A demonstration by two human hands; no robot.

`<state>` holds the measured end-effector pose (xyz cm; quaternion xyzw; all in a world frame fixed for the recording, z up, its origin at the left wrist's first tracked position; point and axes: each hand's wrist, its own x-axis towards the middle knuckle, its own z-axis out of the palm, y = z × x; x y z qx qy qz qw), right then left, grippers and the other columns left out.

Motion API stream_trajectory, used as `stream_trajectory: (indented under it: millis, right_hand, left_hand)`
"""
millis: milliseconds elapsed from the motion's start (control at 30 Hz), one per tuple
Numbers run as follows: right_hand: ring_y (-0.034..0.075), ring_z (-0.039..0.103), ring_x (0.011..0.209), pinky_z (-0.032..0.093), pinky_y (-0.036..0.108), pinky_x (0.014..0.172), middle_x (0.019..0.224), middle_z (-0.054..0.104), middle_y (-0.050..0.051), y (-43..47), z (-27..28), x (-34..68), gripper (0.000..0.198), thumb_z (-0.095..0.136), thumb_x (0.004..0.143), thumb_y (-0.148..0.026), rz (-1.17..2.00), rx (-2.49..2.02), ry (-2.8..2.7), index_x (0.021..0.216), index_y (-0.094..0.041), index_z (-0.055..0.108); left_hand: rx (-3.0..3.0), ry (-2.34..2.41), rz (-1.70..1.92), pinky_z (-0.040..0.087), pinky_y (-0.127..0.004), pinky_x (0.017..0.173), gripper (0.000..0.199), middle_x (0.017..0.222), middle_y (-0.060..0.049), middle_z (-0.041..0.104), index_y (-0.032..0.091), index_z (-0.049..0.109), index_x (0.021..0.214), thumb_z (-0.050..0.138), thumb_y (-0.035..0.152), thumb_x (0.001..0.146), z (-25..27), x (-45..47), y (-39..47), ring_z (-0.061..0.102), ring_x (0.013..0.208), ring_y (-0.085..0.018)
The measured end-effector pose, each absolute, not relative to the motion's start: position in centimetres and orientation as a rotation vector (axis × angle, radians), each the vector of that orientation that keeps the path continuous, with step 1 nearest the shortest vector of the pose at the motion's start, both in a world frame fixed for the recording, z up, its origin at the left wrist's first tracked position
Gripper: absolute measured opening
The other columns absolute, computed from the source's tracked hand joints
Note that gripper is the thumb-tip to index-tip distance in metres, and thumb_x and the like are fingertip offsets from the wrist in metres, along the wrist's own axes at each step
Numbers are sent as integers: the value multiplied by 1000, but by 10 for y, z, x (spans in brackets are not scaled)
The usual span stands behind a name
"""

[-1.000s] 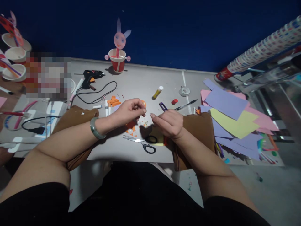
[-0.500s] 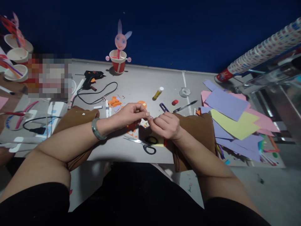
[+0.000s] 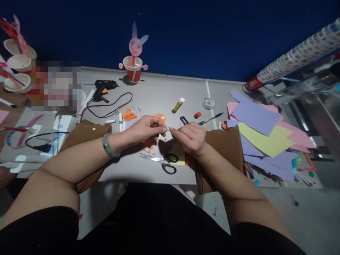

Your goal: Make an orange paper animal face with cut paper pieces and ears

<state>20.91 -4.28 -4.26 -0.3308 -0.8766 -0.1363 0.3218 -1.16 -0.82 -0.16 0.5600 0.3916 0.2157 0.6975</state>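
Note:
My left hand is pinched closed above the middle of the table, with a tiny piece at its fingertips that is too small to name. Just to its right, my right hand is closed too, its index fingertip near or touching that piece; whatever lies inside its curled fingers is hidden. Beneath the hands are orange paper scraps and a yellow paper. Black-handled scissors lie nearer to me. Behind the fingers sits an orange paper disc, and a purple-handled tool is partly covered by my right hand.
A glue stick, its red cap, a tape roll and a pen lie farther back. A rabbit-faced paper cup stands near a glue gun. Coloured paper is piled right, beside stacked cups.
My right hand has shifted slightly right and its index finger has straightened toward the left fingertips. The left hand stays nearly still.

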Motion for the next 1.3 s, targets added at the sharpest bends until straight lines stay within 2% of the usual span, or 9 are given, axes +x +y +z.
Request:
stream_trajectory:
  millis: [167,267,367,467,567,633,733,1067,1300]
  right_hand:
    - [13,46,57,32,31,58,62,60,0,-42,-43,207,18,56,96,-20,-403,-848,-2264,94,-22,74]
    - [13,47,56,33,31,57,60,59,-1,-43,-41,202,15,58,95,-19,-246,-871,-2165,92,-21,73]
    - [12,50,56,39,30,59,66,63,0,-44,-37,197,18,57,97,-30,180,-1066,-1985,98,-19,72]
    - [11,49,53,41,27,54,68,62,0,-43,-33,195,40,52,99,-53,731,-1199,-1731,98,-18,70]
    - [9,44,45,37,25,46,57,54,-4,-41,-29,193,54,53,92,-70,1199,-1200,-1556,88,-18,68]
    - [8,44,43,35,23,44,54,53,-6,-41,-26,191,51,68,82,-69,1365,-1190,-1503,85,-18,67]
    - [7,45,44,34,22,42,57,58,-5,-42,-23,188,44,82,73,-58,1419,-1187,-1427,81,-18,65]
    - [5,42,43,33,22,41,57,56,-6,-40,-21,188,37,81,77,-50,1407,-1182,-1318,74,-18,63]
    - [5,41,42,31,21,41,52,53,-7,-41,-23,188,35,80,79,-49,1427,-1137,-1351,75,-19,63]
  left_hand:
    - [1280,875,396,41,-20,52,12,67,1,64,14,63,78,67,22,87,1,-12,-10,54,53,-6]
    - [1253,885,412,41,-19,51,10,72,1,65,14,62,79,65,19,88,2,-12,-10,54,53,-5]
    - [1233,908,436,40,-19,50,10,73,1,66,14,61,80,63,18,89,2,-10,-10,53,52,-4]
    - [1262,937,468,41,-19,50,11,70,1,64,14,60,79,62,18,90,1,-9,-10,51,50,-5]
    - [1332,949,522,42,-20,52,10,69,1,64,13,63,79,64,18,88,0,-8,-10,53,52,-6]
    - [1388,949,546,42,-19,54,9,68,1,64,13,64,78,65,18,86,-1,-8,-10,54,55,-6]
    - [1439,959,550,42,-19,54,9,67,2,62,13,64,78,65,18,85,-2,-9,-9,53,56,-6]
    - [1359,981,453,40,-18,51,10,71,1,63,13,62,79,63,16,89,0,-9,-8,52,52,-4]
    - [1149,979,358,31,-18,39,32,59,0,61,14,62,78,44,24,103,6,-3,-8,47,40,-4]
